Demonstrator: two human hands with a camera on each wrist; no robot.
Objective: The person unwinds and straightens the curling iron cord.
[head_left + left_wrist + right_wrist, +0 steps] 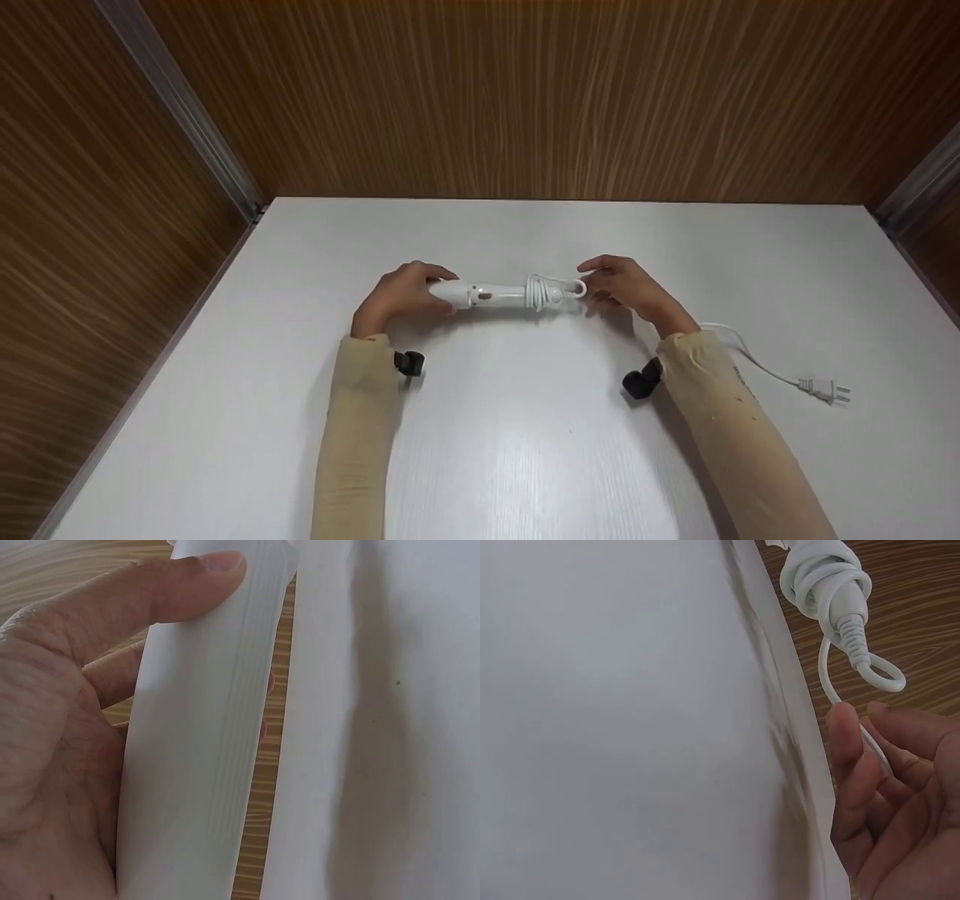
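Above the middle of the white table top (525, 450), one white plastic rod-shaped appliance (491, 294) is held level between two hands, its long axis running left to right. On the left end, the left hand (401, 296) wraps around the smooth white barrel: the left wrist view shows the thumb (157, 596) laid across the barrel and the palm behind it, a full closed grip on the body. At the right end, one white power cord (757, 364) is wound in several tight coils (541, 291) around the handle, counted loosely as four or five turns; the exact number cannot be told. One small hanging loop (881, 675) sticks out past the ribbed cord collar. The right hand (626, 289) sits just beside that loop, and the right wrist view shows its fingers (847, 765) curled, with the cord pinched between them where it leaves the coils. From there the loose length of cord passes under the right sleeve (735, 427) and lies on the table to the near right, ending in one white two-pin plug (823, 389). Both forearms wear beige sleeves, two in all, and each wrist carries one small black camera mount (409, 364). Brown wood-grain panels (525, 97) stand on three sides of the table.
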